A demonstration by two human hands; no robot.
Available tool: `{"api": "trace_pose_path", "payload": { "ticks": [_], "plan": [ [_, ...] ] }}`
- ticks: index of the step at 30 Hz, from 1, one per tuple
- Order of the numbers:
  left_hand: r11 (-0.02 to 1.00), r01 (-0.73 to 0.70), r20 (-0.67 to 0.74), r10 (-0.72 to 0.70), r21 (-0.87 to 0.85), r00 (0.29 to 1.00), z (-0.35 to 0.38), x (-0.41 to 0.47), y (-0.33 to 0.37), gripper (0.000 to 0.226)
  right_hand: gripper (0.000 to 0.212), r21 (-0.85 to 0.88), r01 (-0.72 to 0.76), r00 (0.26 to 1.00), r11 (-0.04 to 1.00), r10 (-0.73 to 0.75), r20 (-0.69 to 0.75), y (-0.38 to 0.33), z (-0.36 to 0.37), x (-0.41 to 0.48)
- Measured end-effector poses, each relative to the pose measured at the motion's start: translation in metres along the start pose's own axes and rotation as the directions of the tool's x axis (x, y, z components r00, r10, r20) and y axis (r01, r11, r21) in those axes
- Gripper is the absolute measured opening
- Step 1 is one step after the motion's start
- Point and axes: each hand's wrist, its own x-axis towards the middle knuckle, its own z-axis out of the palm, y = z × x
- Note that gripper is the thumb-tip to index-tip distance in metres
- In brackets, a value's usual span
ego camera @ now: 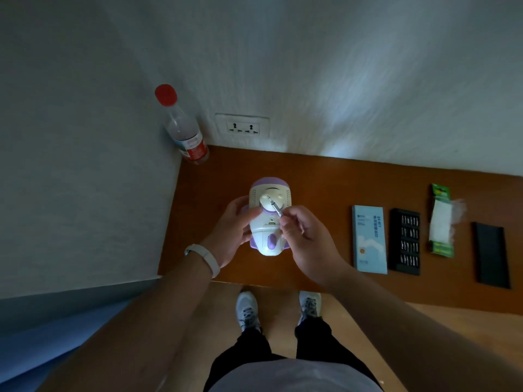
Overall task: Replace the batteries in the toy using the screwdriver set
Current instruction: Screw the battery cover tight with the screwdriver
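Observation:
A white and purple toy (268, 219) lies on the brown table (325, 176), underside up. My left hand (230, 227) grips its left side. My right hand (307, 236) pinches a thin silver screwdriver (275, 207), whose tip touches the round cover near the toy's far end. To the right lie a light-blue box (369, 239), a black tray of screwdriver bits (404, 241), a green battery pack (441, 220) with torn white backing, and a black lid (492, 255).
A clear bottle with a red cap (184, 128) stands in the table's far left corner by the wall. A double wall socket (243, 127) sits just above the table. The table's near edge runs above my shoes.

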Motion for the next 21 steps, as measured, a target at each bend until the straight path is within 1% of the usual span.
{"api": "trace_pose_path", "payload": {
  "ticks": [5,8,11,13,15,18,21],
  "plan": [
    [1.0,0.012,0.066,-0.011,-0.017,0.998,0.0,0.004,-0.001,0.069,0.012,-0.01,-0.041,0.999,0.999,0.041,-0.011,0.003,-0.002,0.0],
    [1.0,-0.002,0.08,0.001,0.013,0.997,0.001,0.003,-0.001,0.077,0.011,-0.02,-0.049,0.999,0.999,0.049,-0.022,0.004,-0.002,0.001],
    [0.999,-0.004,0.084,0.001,0.039,0.996,0.001,0.004,0.002,0.074,0.012,-0.037,-0.064,0.998,0.997,0.063,-0.025,0.004,-0.003,0.001],
    [0.998,0.016,0.102,-0.023,0.064,0.995,0.001,0.004,0.005,0.074,0.012,-0.066,-0.066,0.997,0.996,0.065,-0.029,0.007,-0.004,0.001],
    [0.995,0.038,0.118,-0.048,0.089,0.992,0.001,0.004,0.009,0.082,0.011,-0.077,-0.079,0.996,0.994,0.076,-0.04,0.01,-0.004,0.001],
    [0.993,0.055,0.118,-0.068,0.106,0.991,0.002,0.004,0.014,0.085,0.012,-0.082,-0.096,0.994,0.992,0.092,-0.056,0.011,-0.004,0.001],
    [0.995,0.045,0.094,-0.053,0.09,0.994,0.006,0.001,0.015,0.088,0.011,-0.086,-0.1,0.993,0.991,0.094,-0.066,0.01,-0.004,0.0]
  ]
}}
